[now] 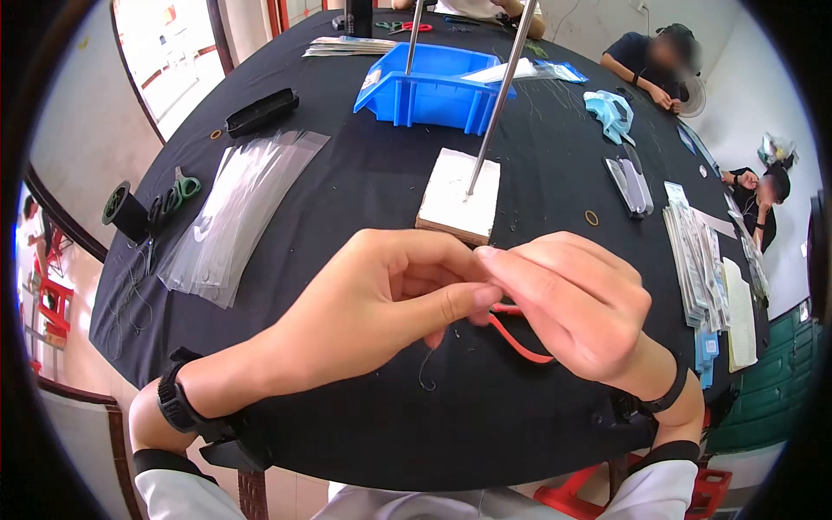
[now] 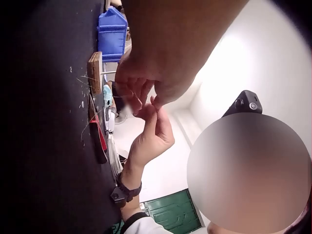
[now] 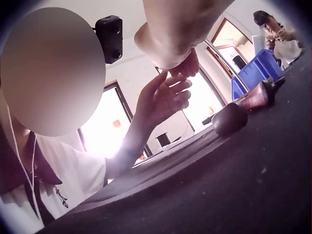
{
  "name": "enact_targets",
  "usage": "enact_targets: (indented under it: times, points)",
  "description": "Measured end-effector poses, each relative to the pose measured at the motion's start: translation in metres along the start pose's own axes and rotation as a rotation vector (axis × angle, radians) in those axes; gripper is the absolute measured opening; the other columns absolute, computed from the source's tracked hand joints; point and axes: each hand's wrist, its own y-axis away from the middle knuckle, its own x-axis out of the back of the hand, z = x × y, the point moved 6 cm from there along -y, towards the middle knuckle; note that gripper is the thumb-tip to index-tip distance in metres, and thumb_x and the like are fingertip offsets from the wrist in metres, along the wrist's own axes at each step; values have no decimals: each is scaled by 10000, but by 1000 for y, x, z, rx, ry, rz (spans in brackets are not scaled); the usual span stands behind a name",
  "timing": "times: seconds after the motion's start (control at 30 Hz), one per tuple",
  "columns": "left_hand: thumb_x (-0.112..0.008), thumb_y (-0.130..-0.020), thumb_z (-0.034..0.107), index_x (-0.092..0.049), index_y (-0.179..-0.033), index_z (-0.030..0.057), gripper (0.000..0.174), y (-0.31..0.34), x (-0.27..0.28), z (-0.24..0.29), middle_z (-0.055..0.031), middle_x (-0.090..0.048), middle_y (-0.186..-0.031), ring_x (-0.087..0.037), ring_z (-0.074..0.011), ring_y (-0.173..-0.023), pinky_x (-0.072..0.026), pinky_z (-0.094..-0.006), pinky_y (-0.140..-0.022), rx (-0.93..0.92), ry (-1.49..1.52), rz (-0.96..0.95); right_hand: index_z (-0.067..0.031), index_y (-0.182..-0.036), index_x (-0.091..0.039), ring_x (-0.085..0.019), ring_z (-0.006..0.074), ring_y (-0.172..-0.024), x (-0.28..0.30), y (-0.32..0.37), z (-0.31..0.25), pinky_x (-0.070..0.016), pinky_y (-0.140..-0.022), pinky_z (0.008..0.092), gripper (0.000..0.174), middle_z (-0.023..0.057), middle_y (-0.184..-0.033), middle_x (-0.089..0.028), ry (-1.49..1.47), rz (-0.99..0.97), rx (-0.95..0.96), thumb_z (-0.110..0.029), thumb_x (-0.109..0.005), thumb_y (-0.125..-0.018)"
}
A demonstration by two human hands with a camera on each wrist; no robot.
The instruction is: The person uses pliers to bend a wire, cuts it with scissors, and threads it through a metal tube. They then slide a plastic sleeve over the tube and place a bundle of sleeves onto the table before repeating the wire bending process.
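Both hands meet in front of the person, over the black-covered table. My left hand [image 1: 373, 303] brings thumb and forefinger together at the fingertips, its other fingers curled behind. Against them, my right hand [image 1: 576, 303] pinches with thumb and forefinger. A thin dark line [image 1: 426, 373] shows below the left fingers, its lower end curled. What lies between the fingertips is mostly hidden; I cannot tell its full shape. Red-handled pliers [image 1: 518, 340] lie partly under the right hand. Just beyond the hands stands a white-topped wooden block [image 1: 451, 195] with an upright metal rod [image 1: 494, 121].
Clear plastic sleeves [image 1: 238, 212], green-handled scissors [image 1: 184, 186] and a spool of dark line [image 1: 126, 212] lie left. Behind the block sits a blue bin [image 1: 433, 100]. A stapler [image 1: 631, 184] and stacked packets [image 1: 689, 260] are right. Other people sit around the table.
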Motion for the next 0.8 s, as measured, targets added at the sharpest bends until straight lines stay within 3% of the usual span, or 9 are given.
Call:
enact_targets:
  times: [0.17, 0.27, 0.37, 0.47, 0.67, 0.8]
  points:
    - [-590, -879, 135, -614, -930, -17, 162, -3, 7, -10, -32, -598, -685, -512, -39, -563, -390, -170, -498, 35, -36, 29, 9, -998, -643, -591, 177, -669, -14, 9, 17, -498, -592, 263, 302, 90, -796, -584, -368, -90, -351, 81, -646, -705]
    - [-591, -875, 123, -619, -915, -19, 150, -5, 11, -15, -25, -584, -666, -510, -40, -557, -387, -171, -490, 50, -17, 58, -12, -1034, -635, -597, 151, -689, -20, 11, 22, -502, -604, 249, 313, 76, -794, -588, -470, -91, -423, 85, -634, -737]
    - [-588, -873, 121, -620, -912, -20, 149, -6, 12, -21, -21, -575, -659, -510, -40, -557, -386, -171, -485, 88, 14, 52, -13, -1093, -593, -596, 129, -709, -32, 20, 27, -509, -628, 240, 354, 62, -823, -602, -650, -148, -599, 62, -645, -751]
    - [-586, -873, 123, -621, -910, -23, 154, -6, 12, -24, -19, -572, -657, -509, -39, -557, -384, -169, -482, 104, 18, 66, 1, -1139, -540, -598, 121, -723, -46, 33, 28, -519, -639, 238, 368, 68, -842, -607, -952, -201, -901, 23, -642, -787]
    - [-585, -873, 123, -621, -909, -33, 165, -4, 11, -15, -18, -577, -663, -512, -35, -567, -382, -167, -479, 20, -31, 117, 33, -1064, -549, -604, 114, -713, -58, 43, 29, -519, -621, 234, 237, 91, -847, -620, -1442, -201, -1185, -118, -575, -884]
    - [-584, -872, 120, -620, -908, -34, 162, -3, 11, -12, -18, -588, -684, -517, -31, -578, -387, -163, -486, -45, -74, 144, 31, -989, -596, -599, 94, -684, -56, 43, 32, -516, -624, 232, 182, 70, -796, -623, -1321, -272, -1093, -120, -553, -897]
